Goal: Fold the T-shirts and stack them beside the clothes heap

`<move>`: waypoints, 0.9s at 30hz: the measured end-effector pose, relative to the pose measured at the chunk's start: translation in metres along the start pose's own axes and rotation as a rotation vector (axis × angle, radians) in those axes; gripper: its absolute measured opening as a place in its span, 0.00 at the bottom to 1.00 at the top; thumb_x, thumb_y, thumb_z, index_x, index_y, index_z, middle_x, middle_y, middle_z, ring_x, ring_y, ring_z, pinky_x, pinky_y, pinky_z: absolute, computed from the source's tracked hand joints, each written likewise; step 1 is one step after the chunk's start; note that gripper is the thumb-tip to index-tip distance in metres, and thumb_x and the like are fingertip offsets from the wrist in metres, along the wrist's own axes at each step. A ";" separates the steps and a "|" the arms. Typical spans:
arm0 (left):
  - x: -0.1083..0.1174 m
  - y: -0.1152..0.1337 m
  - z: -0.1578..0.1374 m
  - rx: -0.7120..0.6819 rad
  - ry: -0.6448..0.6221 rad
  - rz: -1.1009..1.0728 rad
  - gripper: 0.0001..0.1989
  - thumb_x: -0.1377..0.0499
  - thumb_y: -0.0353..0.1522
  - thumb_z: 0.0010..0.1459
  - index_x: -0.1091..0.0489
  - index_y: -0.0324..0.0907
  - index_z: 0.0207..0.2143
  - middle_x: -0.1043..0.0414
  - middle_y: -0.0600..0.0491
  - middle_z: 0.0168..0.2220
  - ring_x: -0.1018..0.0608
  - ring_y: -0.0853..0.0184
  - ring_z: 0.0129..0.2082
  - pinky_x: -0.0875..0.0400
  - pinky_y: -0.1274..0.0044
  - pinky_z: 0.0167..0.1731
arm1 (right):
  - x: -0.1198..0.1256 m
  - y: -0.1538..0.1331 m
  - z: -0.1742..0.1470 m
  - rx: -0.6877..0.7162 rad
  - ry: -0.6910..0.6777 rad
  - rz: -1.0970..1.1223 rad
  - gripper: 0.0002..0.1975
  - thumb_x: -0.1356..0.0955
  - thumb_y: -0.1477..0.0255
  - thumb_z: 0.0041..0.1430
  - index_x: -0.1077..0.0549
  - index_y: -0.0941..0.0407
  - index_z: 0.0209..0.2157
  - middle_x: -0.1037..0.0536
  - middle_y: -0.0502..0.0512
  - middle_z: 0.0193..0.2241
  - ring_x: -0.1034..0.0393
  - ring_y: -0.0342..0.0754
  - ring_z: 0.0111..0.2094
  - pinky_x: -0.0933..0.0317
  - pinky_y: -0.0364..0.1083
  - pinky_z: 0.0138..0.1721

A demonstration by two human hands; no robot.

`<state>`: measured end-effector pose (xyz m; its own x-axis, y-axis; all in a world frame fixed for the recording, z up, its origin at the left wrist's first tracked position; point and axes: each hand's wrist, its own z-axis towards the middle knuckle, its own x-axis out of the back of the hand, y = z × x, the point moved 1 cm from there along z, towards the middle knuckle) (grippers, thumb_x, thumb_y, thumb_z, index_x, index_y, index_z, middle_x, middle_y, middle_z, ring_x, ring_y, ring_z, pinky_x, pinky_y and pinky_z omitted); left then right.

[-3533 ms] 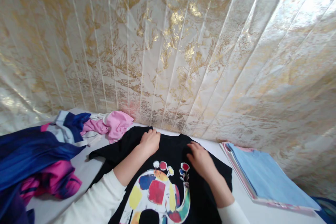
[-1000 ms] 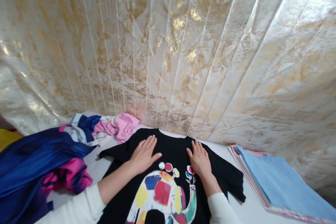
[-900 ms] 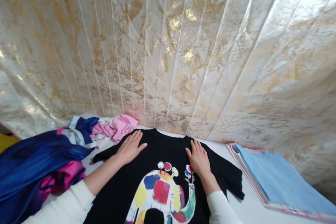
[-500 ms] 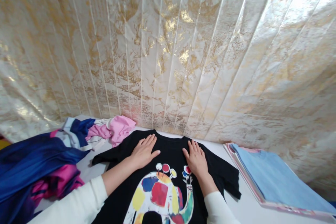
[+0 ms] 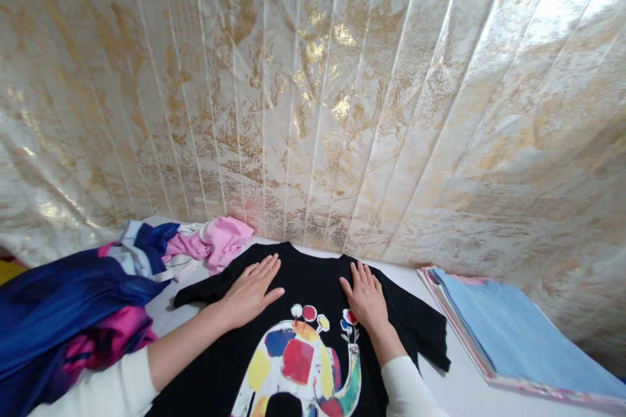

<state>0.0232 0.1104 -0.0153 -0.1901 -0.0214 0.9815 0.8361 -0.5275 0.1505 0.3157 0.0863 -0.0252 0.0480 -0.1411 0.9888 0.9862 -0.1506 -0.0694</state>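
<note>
A black T-shirt [image 5: 313, 287] with a colourful patchwork elephant print [image 5: 298, 365] lies spread face up on the white table, its neckline away from me. Flat on the shirt's upper left, near the shoulder, rests my left hand [image 5: 252, 293], fingers stretched out and thumb apart. My right hand [image 5: 366, 293] lies palm down on the upper right chest, fingers extended, just above the flowers at the elephant's trunk. Neither hand grips anything. Both shirt sleeves stick out to the sides; the lower hem is out of view.
To the left, a loose heap of clothes holds a dark blue garment [image 5: 73, 300] and a pink one [image 5: 227, 241]. A stack of folded clothes, light blue garment [image 5: 518, 332] on top, sits on the right of the white table [image 5: 440, 391]. Behind hangs a gold-patterned curtain [image 5: 313, 111].
My left hand has slid left and slightly toward me across the shirt, toward its sleeve. My right hand stays where it was.
</note>
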 end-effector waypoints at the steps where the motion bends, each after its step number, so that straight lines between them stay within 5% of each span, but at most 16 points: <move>1: -0.001 0.000 -0.006 -0.022 0.010 0.001 0.34 0.58 0.50 0.66 0.51 0.40 0.67 0.57 0.48 0.67 0.50 0.61 0.67 0.52 0.67 0.62 | 0.000 0.000 0.000 0.000 0.001 0.002 0.32 0.45 0.57 0.67 0.47 0.62 0.65 0.50 0.60 0.67 0.59 0.54 0.67 0.61 0.53 0.64; 10: 0.013 -0.033 -0.024 0.051 0.109 0.073 0.31 0.56 0.46 0.66 0.43 0.37 0.63 0.49 0.42 0.65 0.45 0.55 0.65 0.50 0.63 0.61 | 0.015 0.000 -0.011 0.057 -0.040 0.044 0.31 0.46 0.59 0.67 0.46 0.63 0.65 0.51 0.61 0.67 0.60 0.53 0.67 0.59 0.53 0.64; 18: 0.014 0.012 -0.087 -0.059 0.060 -0.022 0.31 0.57 0.47 0.67 0.53 0.43 0.67 0.55 0.49 0.68 0.49 0.61 0.67 0.51 0.67 0.61 | 0.026 -0.011 -0.130 0.443 -0.079 0.137 0.30 0.47 0.54 0.67 0.49 0.52 0.66 0.54 0.53 0.67 0.61 0.49 0.67 0.57 0.54 0.64; 24: 0.022 0.023 -0.100 0.026 -0.009 -0.023 0.30 0.57 0.46 0.67 0.48 0.39 0.66 0.55 0.46 0.67 0.49 0.58 0.67 0.52 0.65 0.62 | 0.026 0.039 -0.145 0.180 -0.033 0.011 0.33 0.45 0.53 0.65 0.45 0.59 0.64 0.49 0.60 0.66 0.56 0.55 0.66 0.54 0.58 0.63; 27: 0.026 0.032 -0.116 -0.006 -0.009 -0.055 0.31 0.59 0.47 0.68 0.52 0.41 0.67 0.57 0.49 0.68 0.50 0.60 0.67 0.52 0.67 0.62 | 0.029 0.035 -0.165 0.287 0.002 0.035 0.33 0.44 0.53 0.65 0.45 0.56 0.65 0.50 0.57 0.67 0.57 0.54 0.67 0.54 0.58 0.64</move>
<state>-0.0143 -0.0054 0.0009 -0.2312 0.0156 0.9728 0.8212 -0.5329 0.2038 0.3250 -0.0846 -0.0209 0.0827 -0.1434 0.9862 0.9885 0.1374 -0.0629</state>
